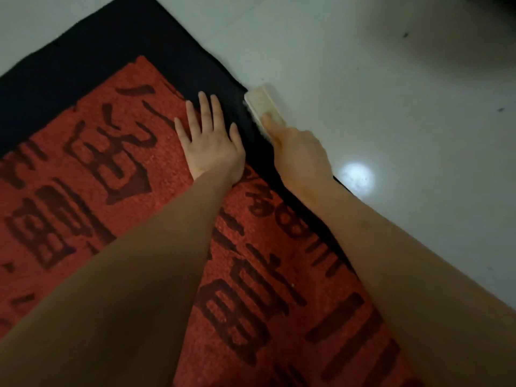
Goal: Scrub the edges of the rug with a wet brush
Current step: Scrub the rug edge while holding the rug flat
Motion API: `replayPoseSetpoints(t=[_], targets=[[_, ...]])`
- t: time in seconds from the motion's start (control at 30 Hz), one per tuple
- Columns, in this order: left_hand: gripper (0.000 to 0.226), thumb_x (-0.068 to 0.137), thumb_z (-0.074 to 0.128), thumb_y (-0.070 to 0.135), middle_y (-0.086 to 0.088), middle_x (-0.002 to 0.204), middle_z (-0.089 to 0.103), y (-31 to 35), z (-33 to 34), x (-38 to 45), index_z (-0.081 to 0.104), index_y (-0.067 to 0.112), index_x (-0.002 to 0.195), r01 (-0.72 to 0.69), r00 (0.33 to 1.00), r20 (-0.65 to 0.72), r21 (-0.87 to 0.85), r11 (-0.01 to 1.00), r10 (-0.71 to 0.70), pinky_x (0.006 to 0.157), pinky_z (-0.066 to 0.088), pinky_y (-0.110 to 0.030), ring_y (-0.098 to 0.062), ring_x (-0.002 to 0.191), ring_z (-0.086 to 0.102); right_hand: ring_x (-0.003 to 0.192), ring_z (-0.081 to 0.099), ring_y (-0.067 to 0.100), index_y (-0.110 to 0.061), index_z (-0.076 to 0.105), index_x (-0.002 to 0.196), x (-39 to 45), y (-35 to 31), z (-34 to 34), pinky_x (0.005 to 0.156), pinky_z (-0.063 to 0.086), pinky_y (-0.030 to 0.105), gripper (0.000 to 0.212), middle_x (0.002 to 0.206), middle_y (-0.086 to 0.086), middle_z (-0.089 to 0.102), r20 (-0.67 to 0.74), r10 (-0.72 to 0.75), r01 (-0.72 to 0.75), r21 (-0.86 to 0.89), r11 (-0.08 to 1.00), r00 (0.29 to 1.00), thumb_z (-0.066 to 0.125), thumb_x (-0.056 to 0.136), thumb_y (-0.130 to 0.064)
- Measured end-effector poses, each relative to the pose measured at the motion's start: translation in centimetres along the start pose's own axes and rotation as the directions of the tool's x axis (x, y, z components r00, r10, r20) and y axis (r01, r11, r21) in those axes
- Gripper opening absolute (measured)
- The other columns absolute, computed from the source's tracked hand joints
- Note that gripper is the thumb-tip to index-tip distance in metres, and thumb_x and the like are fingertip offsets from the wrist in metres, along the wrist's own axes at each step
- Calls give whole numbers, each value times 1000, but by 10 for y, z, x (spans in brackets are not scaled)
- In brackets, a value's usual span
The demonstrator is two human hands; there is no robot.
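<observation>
Head view is looking down at a pale, glossy floor (391, 79) that is filling the right and top of the picture, with a round spot of light (356, 175) reflecting on it just beside the rug's right edge. The rug (97, 152) is lying flat across the left and centre, its red field carrying dark characters and its wide black border (111, 43) running along the top and down the right side.

Two bare forearms are reaching in from the bottom. The left hand (210, 141) is resting palm down on the rug, fingers straight and spread, fingertips lying over the seam between the red field and the black border; it is gripping nothing.

The right hand (297, 152) is sitting at the rug's right edge, over the black border, and is holding the brush (264, 107). The brush is a pale, cream-coloured block, lying along the border's outer edge where rug meets floor, and is sticking out ahead of the hand toward the top of the picture. The index finger is lying stretched along the brush's back; the other fingers are hidden behind the hand, so how they are wrapping the near end cannot be told. The picture is slightly blurred around the brush.
</observation>
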State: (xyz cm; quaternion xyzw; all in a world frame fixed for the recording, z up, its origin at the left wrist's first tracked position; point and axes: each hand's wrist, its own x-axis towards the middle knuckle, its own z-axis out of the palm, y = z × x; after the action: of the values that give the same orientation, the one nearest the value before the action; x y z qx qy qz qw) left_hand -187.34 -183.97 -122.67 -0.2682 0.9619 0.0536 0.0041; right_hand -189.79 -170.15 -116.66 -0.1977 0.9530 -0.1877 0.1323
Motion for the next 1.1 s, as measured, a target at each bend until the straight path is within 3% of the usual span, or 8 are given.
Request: replayPoseSetpoints(t=[0.07, 0.23, 0.33, 0.43, 0.6, 0.83, 0.97, 1.1], targets=[[62, 102, 20, 41, -2, 165, 0, -2, 1, 2, 6, 16, 158, 8, 1000, -11, -7, 1000, -8, 122, -1, -50, -25, 151, -3, 89, 58, 38, -32, 33, 146, 23, -8, 0, 69, 40, 39, 53, 100, 18, 61, 14, -30, 30, 14, 999, 999, 35, 96, -14], [63, 102, 20, 41, -2, 165, 0, 0, 2, 0, 5, 15, 157, 3, 1000, -10, 11, 1000, -3, 121, -2, -50, -25, 151, -3, 76, 58, 40, -44, 22, 149, -54, 6, -2, 62, 41, 42, 63, 83, 19, 60, 61, 5, -2, -61, 998, 998, 41, 97, -13], [63, 103, 19, 41, -2, 165, -1, 0, 2, 2, 4, 15, 157, 12, 1000, -15, 2, 1000, -12, 122, -2, -49, -25, 151, -3, 87, 59, 39, -38, 24, 150, -11, -7, 12, 65, 30, 37, 56, 98, 20, 62, 2, -50, 50, -65, 997, 999, 36, 100, -17], [62, 103, 17, 41, -2, 165, -2, -1, 3, 1, 3, 15, 157, 13, 1000, -6, 12, 1000, -13, 122, -1, -49, -24, 151, -4, 98, 57, 36, -27, 35, 146, 45, -29, 13, 68, 30, 34, 47, 112, 17, 61, 3, -76, 76, 0, 997, 997, 33, 100, -19], [63, 101, 18, 41, -1, 165, -1, -1, 4, 1, 3, 16, 157, -5, 1000, -12, -9, 1000, 4, 122, -2, -49, -25, 151, -4, 84, 59, 38, -38, 26, 147, -28, -14, 7, 63, 30, 35, 52, 88, 15, 57, -1, -55, 54, -86, 995, 999, 34, 101, -18], [61, 102, 17, 39, 0, 165, -3, -2, 4, 3, 2, 17, 158, 2, 1000, -15, 0, 1000, -2, 122, -1, -48, -24, 151, -5, 101, 57, 35, -26, 41, 141, 71, -39, 8, 76, 41, 38, 44, 115, 15, 59, 5, -72, 72, 42, 997, 997, 34, 100, -15], [62, 100, 14, 35, 0, 165, -3, -2, 4, 0, 1, 18, 158, -20, 1000, 4, -17, 1000, 20, 122, -2, -48, -24, 151, -6, 84, 60, 38, -39, 27, 149, -15, -13, 14, 69, 44, 41, 50, 96, 19, 63, 4, -71, 70, 41, 997, 998, 36, 102, -21], [62, 101, 16, 34, 0, 165, -4, -2, 4, 2, -1, 18, 158, -16, 1000, 1, -8, 1000, 16, 122, -2, -49, -25, 151, -7, 89, 59, 39, -34, 33, 147, 37, -18, 15, 71, 42, 40, 48, 101, 21, 63, -4, -110, 110, 18, 994, 994, 35, 101, -19]])
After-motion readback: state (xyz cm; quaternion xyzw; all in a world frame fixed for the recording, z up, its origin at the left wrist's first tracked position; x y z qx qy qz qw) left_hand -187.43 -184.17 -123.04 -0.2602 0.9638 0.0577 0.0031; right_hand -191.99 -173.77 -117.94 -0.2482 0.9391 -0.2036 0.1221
